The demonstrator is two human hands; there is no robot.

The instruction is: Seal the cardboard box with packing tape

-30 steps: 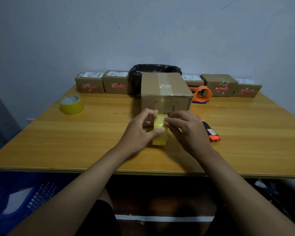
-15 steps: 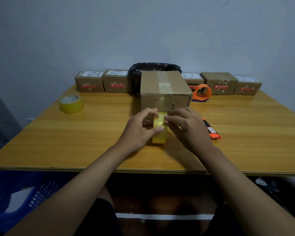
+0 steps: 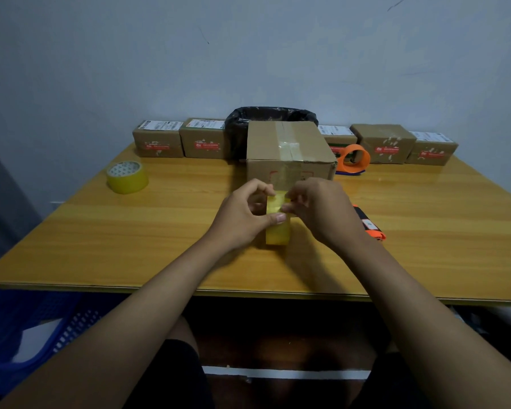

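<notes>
left hand (image 3: 242, 215): clamped on yellow tape roll (image 3: 278, 228), thumb across its near face, roll upright on edge on table (image 3: 160, 231)
right hand (image 3: 319, 211): fingertips pinched together on the tape's loose end at top of roll
cardboard box (image 3: 288, 152): just beyond both hands, flaps closed, clear tape strip along top seam
second tape roll (image 3: 127, 177): well left of grip, lying flat
orange tape dispenser (image 3: 356, 159): beyond right hand, beside box

Cardboard box (image 3: 288, 152): brown, flaps closed, clear tape strip along its top seam, upright at table centre, 12 o'clock of the tape roll.
Tape roll (image 3: 278, 222): yellow, standing on edge, just before the box.
</notes>
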